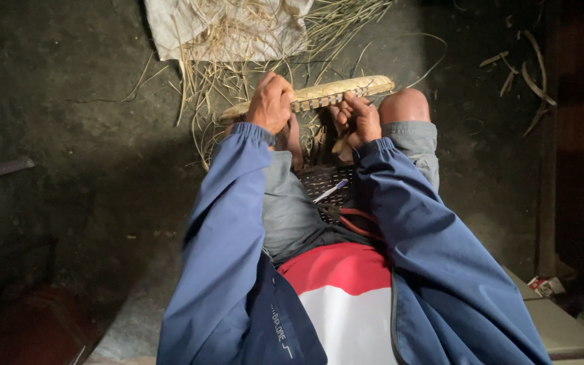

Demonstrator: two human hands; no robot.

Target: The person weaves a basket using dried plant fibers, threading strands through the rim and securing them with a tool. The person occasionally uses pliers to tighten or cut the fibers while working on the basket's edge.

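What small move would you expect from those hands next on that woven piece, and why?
Probably the right hand pulls a strip through the rim of the woven tray. The left hand grips the tray's edge, the right fingers pinch at the open weave, and loose strips lie just beyond.

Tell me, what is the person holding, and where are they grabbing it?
A woven bamboo tray, seen edge-on. The left hand grips its rim near the left end, and the right hand pinches the rim near the middle.

We count one woven bamboo piece (319, 94), two hands on it, one white sack (228, 30) beyond it, and one pen (330, 191) below it.
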